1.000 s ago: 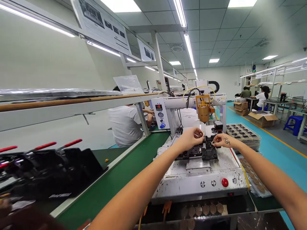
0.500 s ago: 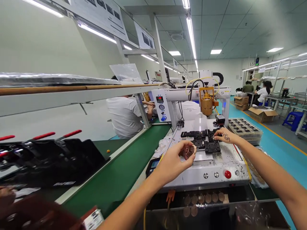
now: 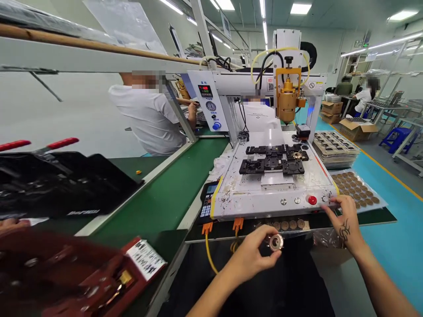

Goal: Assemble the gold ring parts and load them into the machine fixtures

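Between its thumb and fingers, my left hand (image 3: 256, 251) pinches a small rose-gold watch case (image 3: 276, 242) in front of the white machine (image 3: 241, 209). My right hand (image 3: 345, 215) is at the machine's front right corner, its fingers at a round silver button (image 3: 325, 198), thumb and fingers apart, nothing held. A red button (image 3: 312, 200) sits just left of it. Black fixtures (image 3: 272, 163) stand on the machine bed, and a similar rose-gold part (image 3: 297, 155) rests in the right rear one. Above the bed hangs a gold dispensing head (image 3: 287, 103).
Brown discs (image 3: 355, 189) lie on a plastic sheet at right, below stacked trays (image 3: 335, 147). A green belt (image 3: 165, 200) runs along the left. A dark red fixture (image 3: 66, 273) is at lower left. A person in a white shirt (image 3: 148, 114) sits beyond the belt.
My right hand has left the black fixtures for the front right button. My left hand has drawn back below the machine's front edge, still holding the case. The view has tilted down.
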### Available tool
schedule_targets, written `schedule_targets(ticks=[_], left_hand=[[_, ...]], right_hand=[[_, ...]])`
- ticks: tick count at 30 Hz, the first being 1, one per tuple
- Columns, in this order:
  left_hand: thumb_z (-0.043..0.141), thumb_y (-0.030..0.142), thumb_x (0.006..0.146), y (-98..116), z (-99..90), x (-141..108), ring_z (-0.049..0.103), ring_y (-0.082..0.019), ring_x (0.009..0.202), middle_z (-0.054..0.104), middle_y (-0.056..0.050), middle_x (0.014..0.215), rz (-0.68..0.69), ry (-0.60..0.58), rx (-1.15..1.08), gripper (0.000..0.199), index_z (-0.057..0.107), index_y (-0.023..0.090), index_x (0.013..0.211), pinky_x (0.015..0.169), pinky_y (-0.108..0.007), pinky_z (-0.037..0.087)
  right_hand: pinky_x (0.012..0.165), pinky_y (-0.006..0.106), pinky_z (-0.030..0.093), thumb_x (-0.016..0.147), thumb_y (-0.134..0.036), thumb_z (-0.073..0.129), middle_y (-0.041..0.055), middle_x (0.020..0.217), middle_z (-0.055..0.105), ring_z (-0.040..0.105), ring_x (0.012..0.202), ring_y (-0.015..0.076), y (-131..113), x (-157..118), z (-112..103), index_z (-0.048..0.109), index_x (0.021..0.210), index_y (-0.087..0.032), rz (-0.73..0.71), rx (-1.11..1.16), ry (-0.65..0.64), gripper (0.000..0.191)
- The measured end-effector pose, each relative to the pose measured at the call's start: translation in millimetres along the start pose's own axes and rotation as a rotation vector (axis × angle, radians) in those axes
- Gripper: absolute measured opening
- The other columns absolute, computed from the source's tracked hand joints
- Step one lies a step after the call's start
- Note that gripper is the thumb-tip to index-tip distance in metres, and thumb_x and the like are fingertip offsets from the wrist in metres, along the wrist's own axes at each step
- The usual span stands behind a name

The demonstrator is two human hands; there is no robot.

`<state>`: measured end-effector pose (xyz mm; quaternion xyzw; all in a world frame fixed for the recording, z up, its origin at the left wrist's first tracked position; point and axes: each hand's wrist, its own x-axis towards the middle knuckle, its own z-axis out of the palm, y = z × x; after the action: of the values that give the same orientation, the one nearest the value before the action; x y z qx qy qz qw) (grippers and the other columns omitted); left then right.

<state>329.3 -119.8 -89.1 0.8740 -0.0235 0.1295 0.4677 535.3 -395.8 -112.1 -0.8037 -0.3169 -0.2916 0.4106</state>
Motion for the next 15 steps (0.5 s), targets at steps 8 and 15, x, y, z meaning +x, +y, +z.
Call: schedule_targets(ticks=[8,15], left_hand=[[0.073,0.017,0.079,-27.0,-0.1,-30.7,0.070,-0.025,0.106,0.074,-0.007,0.114,-0.113,0.065,-0.022,0.035,0.067,0.023,0.114,0.096,-0.038,0.054],[0.073,0.014,0.079,-41.5,-3.1,-55.5,0.068,-0.027,0.124,0.072,-0.008,0.132,-0.119,0.080,-0.015,0.037,0.067,0.025,0.114,0.110,-0.043,0.051]], right_hand=[[0.073,0.035,0.055,0.103,-0.023,0.062,0.0047,0.093,0.070,0.068,0.083,0.0225,-65.0,-67.1,25.2,0.068,0.104,-0.025,-0.024,0.338,-0.363,0.006],[0.080,0.039,0.053,0.104,-0.029,0.062,0.0066,0.097,0.069,0.065,0.087,0.0244,-48.6,-29.9,26.6,0.069,0.107,-0.024,0.002,0.196,-0.124,0.009]])
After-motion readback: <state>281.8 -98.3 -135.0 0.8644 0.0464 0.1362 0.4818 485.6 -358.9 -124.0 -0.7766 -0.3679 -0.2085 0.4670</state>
